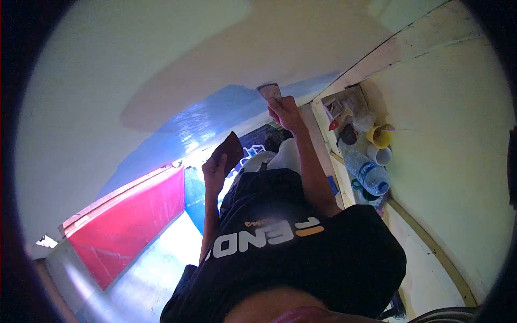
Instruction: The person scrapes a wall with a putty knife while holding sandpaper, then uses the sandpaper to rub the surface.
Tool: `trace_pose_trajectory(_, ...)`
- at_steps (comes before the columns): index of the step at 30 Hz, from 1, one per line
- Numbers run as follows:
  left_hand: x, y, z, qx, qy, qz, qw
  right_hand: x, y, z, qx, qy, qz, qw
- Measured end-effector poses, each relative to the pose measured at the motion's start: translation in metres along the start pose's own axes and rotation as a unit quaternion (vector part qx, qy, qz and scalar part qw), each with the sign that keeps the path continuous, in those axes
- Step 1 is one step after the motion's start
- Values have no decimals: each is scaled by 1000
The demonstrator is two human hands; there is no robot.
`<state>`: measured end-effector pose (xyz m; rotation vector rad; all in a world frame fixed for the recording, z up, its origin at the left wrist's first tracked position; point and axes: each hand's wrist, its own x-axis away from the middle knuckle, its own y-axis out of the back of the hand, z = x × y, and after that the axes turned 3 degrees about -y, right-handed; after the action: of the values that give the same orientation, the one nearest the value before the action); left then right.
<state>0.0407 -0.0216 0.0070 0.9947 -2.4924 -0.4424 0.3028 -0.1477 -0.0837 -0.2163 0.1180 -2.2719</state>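
Note:
My right hand (285, 112) is closed around a putty knife (269, 90). Its wide, stained blade lies against the painted wall (215, 105), at the upper edge of a glossy blue area. Lower and to the left, my left hand (214, 171) grips a dark brown flat piece (230, 151) with straight edges, holding it tilted in front of my body. The fingers behind that piece are hidden. A broad shadow falls on the pale wall above the blue area.
On a shelf (336, 153) to the right stand a large plastic water bottle (366, 172), a yellow cup (379, 137), a white cup (380, 155) and several small items. A red panel (129, 226) is at the lower left. A pale wall (452, 140) bounds the right side.

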Motion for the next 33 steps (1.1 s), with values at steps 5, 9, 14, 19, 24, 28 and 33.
trace_pose_trajectory(5,2,5,5,-64,0,25,998,14,-14,20,-61,-60,-11,996)
trace_pose_trajectory(9,0,5,4,-57,-39,22,997,16,-13,25,-23,-30,-30,999)
trace_pose_trajectory(14,-2,2,-14,-25,-75,-5,997,11,-22,18,-49,-48,-6,998)
trace_pose_trajectory(19,0,-1,-9,0,-49,-20,999,13,-20,22,-104,-66,-7,992)
trace_pose_trajectory(24,-1,-3,5,19,-59,-7,998,14,-23,34,-116,-58,-5,992)
trace_pose_trajectory(28,4,4,2,9,-43,-12,999,18,-28,18,-132,-75,-10,988)
trace_pose_trajectory(33,0,6,8,-1,-60,-3,998,15,-33,42,-108,-43,-5,993)
